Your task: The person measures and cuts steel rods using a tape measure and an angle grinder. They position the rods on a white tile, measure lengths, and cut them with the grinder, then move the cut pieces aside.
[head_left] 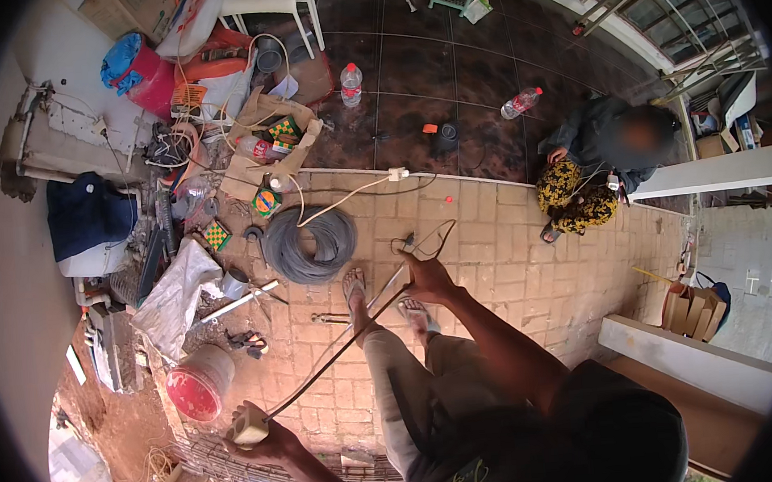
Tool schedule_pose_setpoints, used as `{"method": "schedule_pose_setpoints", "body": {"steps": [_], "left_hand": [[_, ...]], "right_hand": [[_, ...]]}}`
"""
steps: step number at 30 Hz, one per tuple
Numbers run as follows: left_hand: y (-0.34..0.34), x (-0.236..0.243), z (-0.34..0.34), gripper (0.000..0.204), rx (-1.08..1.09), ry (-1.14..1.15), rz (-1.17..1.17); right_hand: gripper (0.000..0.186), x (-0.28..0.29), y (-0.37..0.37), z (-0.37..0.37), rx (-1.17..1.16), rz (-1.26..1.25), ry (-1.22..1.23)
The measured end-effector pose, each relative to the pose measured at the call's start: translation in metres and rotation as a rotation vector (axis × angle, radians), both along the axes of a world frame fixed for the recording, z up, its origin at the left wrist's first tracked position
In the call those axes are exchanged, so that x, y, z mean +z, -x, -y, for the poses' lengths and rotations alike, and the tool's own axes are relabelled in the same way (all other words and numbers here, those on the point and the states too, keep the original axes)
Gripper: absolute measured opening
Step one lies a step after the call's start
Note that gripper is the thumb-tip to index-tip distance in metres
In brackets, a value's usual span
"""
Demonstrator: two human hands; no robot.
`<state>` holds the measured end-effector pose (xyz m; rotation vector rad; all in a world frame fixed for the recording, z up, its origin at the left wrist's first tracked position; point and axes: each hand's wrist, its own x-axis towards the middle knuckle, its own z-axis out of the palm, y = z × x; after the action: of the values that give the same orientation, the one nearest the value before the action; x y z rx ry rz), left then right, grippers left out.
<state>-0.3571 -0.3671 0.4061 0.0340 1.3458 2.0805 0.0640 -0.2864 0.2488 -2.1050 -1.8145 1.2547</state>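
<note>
Down at the lower left, my left hand [265, 437] is closed round a small pale block-shaped object [249, 430], which I cannot identify, at one end of a black cable [340, 352]. The cable runs up diagonally to my right hand [427, 277], whose fingers grip it beside some thin loops and a small dark fitting [409, 239] at their tips. Beyond my hands a large coil of grey wire [324, 250] lies on the brick paving [516, 303]. A metal tool [329, 318] lies near my feet.
A red-and-white bucket [199, 384] stands left, below piled bags, pipes and an open paper sack [247, 170]. A white power strip [397, 175] lies at the edge of dark tiles [409, 60] holding bottles. Another person [596, 172] crouches at right, near a low ledge [679, 341].
</note>
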Motion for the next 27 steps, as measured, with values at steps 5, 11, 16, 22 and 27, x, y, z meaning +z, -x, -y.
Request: {"method": "schedule_pose_setpoints", "body": {"steps": [5,11,16,22,27], "left_hand": [[0.037,0.056,0.117,0.043,0.285,-0.003,0.024],[0.126,0.101,0.23,0.045,0.478,-0.242,0.077],[0.212,0.118,0.413,0.062,0.27,-0.319,-0.167],[0.24,0.164,0.521,0.063,-0.064,-0.111,-0.055],[0.266,0.19,0.5,0.063,0.591,-0.286,-0.189]], "right_hand": [[0.052,-0.011,-0.028,-0.031,0.044,0.232,-0.197],[0.048,0.048,0.079,-0.026,0.277,0.131,-0.145],[0.04,0.101,0.32,0.061,0.623,0.14,-0.007],[0.024,0.267,0.617,0.247,1.408,-0.452,-0.023],[0.018,0.355,0.714,0.387,2.164,-0.596,0.063]]}}
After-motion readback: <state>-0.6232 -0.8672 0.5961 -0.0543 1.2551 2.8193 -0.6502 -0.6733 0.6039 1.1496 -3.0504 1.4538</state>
